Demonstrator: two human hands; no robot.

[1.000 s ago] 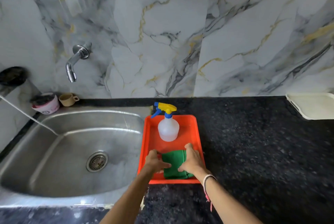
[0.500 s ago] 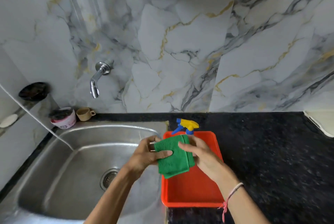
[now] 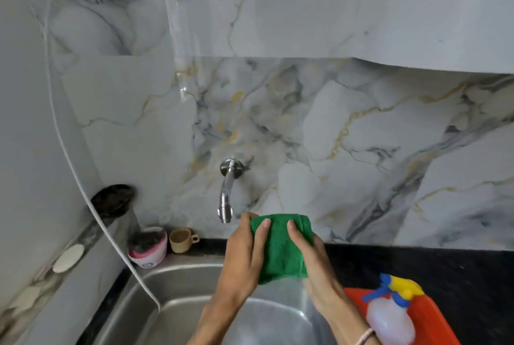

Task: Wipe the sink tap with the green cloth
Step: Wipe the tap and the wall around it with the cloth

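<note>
The green cloth is folded and held up over the steel sink. My left hand grips its left side and my right hand grips its right side, thumbs on the front. The chrome tap juts from the marble wall and curves down. Its spout ends just left of the cloth's top edge, a small gap apart from my left fingers.
A pink-and-white tub and a small tan cup stand at the sink's back left corner. A white hose hangs into the basin. An orange tray with a spray bottle sits right of the sink on the black counter.
Both hands lifted the cloth out of the orange tray, carried it left over the sink and raised it up beside the tap spout. The view has shifted left and upward.
</note>
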